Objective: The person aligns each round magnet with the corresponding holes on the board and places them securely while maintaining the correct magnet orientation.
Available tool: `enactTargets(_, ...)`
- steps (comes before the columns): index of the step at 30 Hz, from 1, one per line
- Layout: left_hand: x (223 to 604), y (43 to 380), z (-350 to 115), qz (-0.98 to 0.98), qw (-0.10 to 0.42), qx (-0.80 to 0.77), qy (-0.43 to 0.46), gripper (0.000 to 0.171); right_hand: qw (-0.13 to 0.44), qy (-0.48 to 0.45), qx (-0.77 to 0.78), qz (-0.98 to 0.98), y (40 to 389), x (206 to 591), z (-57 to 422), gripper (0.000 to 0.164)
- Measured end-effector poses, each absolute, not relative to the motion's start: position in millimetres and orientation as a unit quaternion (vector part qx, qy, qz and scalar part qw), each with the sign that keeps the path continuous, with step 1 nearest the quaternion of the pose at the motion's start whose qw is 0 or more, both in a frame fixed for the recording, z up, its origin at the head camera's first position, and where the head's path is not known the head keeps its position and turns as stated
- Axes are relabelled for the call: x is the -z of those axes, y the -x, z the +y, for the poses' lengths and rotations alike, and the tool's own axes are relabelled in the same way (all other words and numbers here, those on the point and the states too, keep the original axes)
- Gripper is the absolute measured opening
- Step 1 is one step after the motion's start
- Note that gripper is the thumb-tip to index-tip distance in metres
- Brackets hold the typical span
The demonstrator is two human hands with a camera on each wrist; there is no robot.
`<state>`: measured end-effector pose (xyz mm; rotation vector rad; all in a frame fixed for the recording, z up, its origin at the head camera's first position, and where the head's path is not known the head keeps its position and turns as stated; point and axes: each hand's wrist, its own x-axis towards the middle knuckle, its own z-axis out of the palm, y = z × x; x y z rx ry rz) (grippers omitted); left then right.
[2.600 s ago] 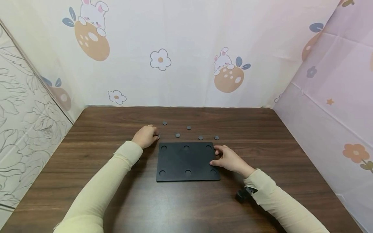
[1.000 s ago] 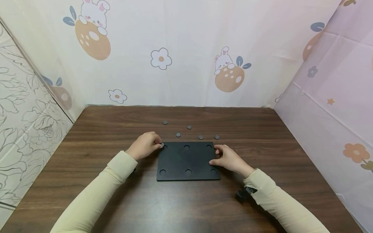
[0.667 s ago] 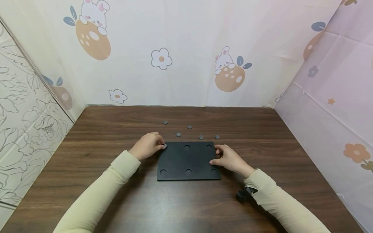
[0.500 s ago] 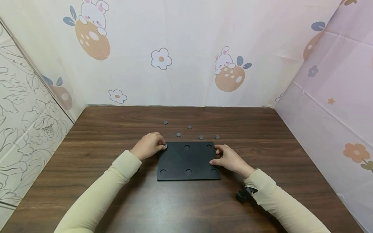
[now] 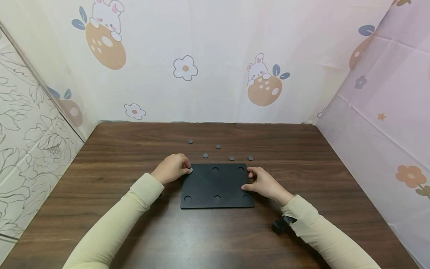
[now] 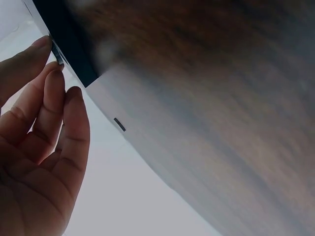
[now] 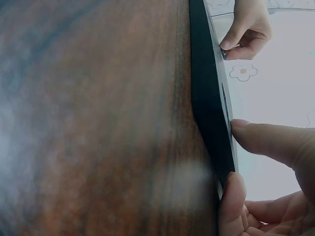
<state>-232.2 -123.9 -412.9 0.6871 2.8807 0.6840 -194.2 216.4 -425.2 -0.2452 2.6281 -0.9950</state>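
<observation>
A flat black board with several round recesses lies on the table. My left hand pinches a small grey disc between thumb and fingers, over the board's far left corner, where it covers the recess. In the left wrist view the disc is tilted on its edge at the board's surface. My right hand grips the board's right edge. The right wrist view has its thumb on the board's top face and a finger against the side.
Several more grey discs lie scattered on the wooden table beyond the board, one of them a disc farthest back. Patterned curtains stand behind the table and along its right side. A black wrist device sits under the right cuff.
My left hand has picked up a disc from left of the board and carried it right and nearer, onto the far left recess. It barely moves lately. My right hand and the board stay put.
</observation>
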Motion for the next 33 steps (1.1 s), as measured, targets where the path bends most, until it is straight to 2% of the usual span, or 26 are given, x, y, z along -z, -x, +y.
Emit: enactTargets(33,412.7,233.6,-124.9,0.944,0.071,-0.24,-0.214,0.009,0.164,0.086,0.361,0.914,192.0,425.7,217.3,0.081)
